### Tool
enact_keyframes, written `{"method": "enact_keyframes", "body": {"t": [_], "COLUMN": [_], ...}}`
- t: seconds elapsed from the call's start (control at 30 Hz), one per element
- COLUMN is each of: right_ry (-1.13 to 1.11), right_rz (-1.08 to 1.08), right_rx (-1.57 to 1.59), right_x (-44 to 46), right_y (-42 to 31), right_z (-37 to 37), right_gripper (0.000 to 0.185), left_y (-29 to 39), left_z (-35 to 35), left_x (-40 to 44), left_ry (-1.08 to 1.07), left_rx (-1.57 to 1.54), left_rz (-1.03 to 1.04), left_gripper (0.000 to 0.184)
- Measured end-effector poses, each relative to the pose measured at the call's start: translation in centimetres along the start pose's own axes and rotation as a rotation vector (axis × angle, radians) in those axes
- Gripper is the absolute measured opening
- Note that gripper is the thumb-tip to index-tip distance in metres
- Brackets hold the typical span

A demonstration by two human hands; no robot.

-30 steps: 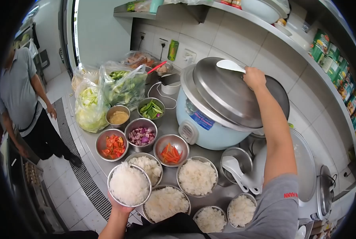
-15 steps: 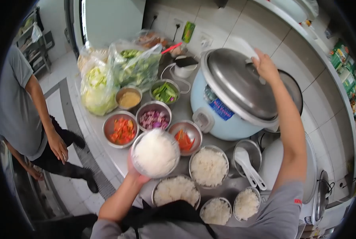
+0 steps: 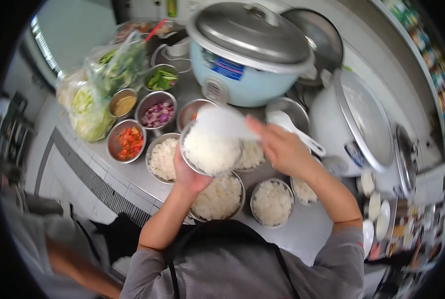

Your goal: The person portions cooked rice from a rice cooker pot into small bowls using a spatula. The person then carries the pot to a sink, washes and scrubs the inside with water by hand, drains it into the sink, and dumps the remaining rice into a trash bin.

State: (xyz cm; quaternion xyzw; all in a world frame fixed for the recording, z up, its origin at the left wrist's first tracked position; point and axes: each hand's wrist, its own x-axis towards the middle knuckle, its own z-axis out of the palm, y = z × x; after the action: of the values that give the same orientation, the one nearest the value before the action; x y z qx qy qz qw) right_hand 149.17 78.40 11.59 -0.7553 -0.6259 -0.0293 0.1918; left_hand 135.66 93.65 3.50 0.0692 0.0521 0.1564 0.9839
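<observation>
My left hand cups a metal bowl from below and the side, raised over the counter. White rice is heaped above its rim. My right hand grips a white rice paddle, blurred by motion, whose blade lies against the top of the heap. Below and around the held bowl stand several metal bowls of rice, among them a large one and a smaller one. Another bowl of rice is at its left, and one behind it is partly hidden.
A blue rice cooker with its lid on stands behind. At right is an uncovered cooker. A metal pot holds white utensils. Bowls of red onion and chopped tomato, and vegetable bags, sit left. A co-worker is lower left.
My right hand has come down from the cooker's lid handle to the held bowl, bringing the paddle onto the rice. My view has shifted, and the co-worker now appears closer, at lower left.
</observation>
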Motion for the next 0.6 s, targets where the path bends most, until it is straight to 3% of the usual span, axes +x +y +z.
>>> {"method": "enact_keyframes", "body": {"t": [0.03, 0.1, 0.17, 0.3, 0.37, 0.43, 0.47, 0.5, 0.53, 0.6], "right_ry": [0.125, 0.157, 0.013, 0.085, 0.278, 0.202, 0.456, 0.705, 0.719, 0.853], "right_rz": [0.126, 0.133, 0.138, 0.344, 0.346, 0.517, 0.487, 0.439, 0.447, 0.547], "right_rx": [0.011, -0.349, -0.304, -0.077, 0.003, 0.1, 0.261, 0.422, 0.419, 0.292], "right_x": [-1.1, -4.2, -7.2, -12.0, -14.8, -18.0, -19.7, -21.5, -23.9, -30.0], "right_y": [-0.4, -1.5, -2.4, -3.9, -3.4, -2.9, -2.1, -1.2, -0.2, 1.8], "right_z": [-0.5, 0.7, 4.1, 4.1, 3.8, 1.8, 1.0, 0.2, -1.0, -3.9], "right_gripper": [0.058, 0.064, 0.069, 0.07, 0.069, 0.063, 0.059, 0.056, 0.056, 0.05], "left_y": [-0.6, -1.1, -2.6, -6.5, -9.1, -12.2, -14.2, -16.4, -18.7, -24.3], "left_z": [-0.2, -1.0, -1.7, -0.8, 1.1, 2.4, 2.8, 3.1, 3.4, 2.6], "left_x": [-0.2, -0.1, 0.1, -0.8, -1.3, -1.7, -1.8, -2.1, -2.4, -2.7], "left_ry": [0.004, -0.132, -0.014, 0.114, 0.133, 0.235, 0.225, 0.043, -0.137, -0.146], "left_rx": [0.008, 0.04, 0.056, 0.072, 0.14, 0.171, 0.183, 0.188, 0.188, 0.126], "left_rz": [-0.059, -0.107, -0.099, -0.161, -0.206, -0.172, -0.196, -0.359, -0.515, -0.613], "left_gripper": [0.058, 0.06, 0.061, 0.061, 0.061, 0.061, 0.061, 0.063, 0.065, 0.065]}}
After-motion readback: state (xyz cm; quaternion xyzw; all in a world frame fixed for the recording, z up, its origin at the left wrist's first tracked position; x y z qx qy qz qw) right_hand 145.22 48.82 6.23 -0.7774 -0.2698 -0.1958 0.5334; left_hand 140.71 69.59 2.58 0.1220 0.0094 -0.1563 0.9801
